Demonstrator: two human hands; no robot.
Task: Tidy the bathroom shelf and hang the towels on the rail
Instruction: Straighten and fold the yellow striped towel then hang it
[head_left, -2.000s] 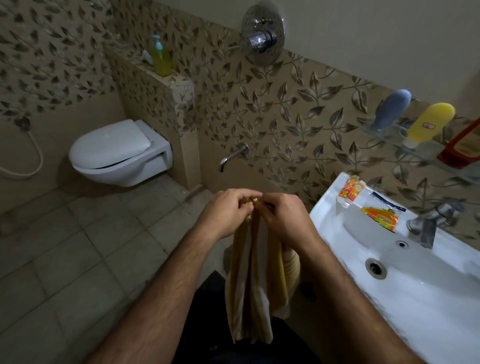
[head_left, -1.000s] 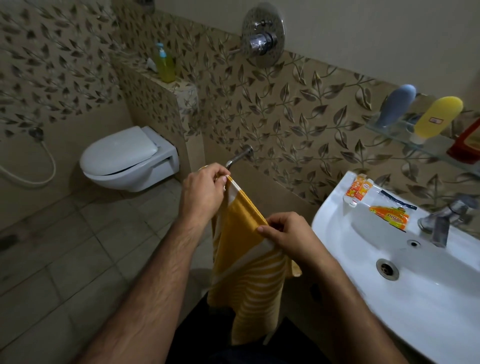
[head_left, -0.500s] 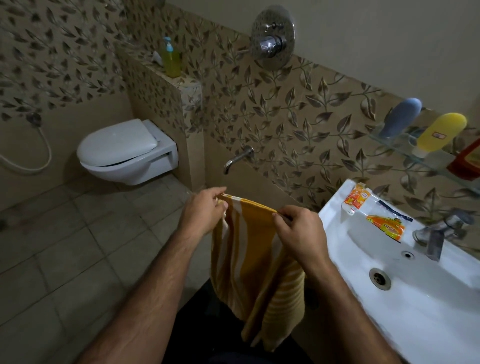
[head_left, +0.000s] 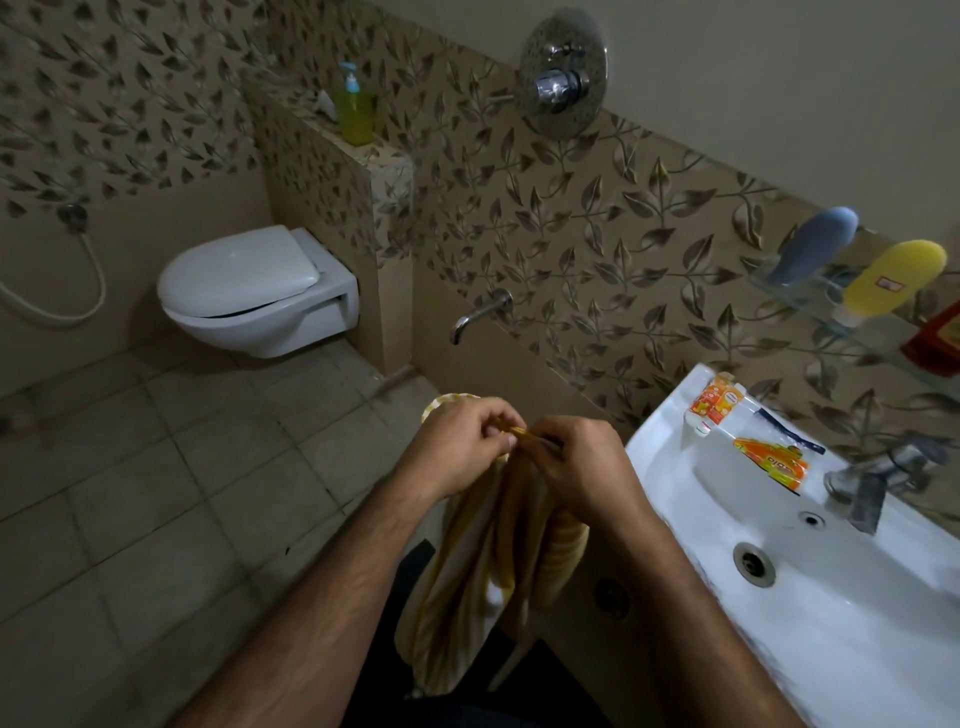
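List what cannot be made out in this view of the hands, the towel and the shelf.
- Head view: the top edge of the yellow striped towel is covered by the left hand and right hand pinching it.
- No towel rail is in frame.
- The red container on the glass wall shelf is cut off by the right edge.
- The yellow bottle's label is too small to read.

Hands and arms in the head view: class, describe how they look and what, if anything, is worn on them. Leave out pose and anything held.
Both forearms are bare and hairy up to the frame edge, with no sleeves in view. The left hand and right hand wear no gloves. No watch, bracelet or ring shows on either.
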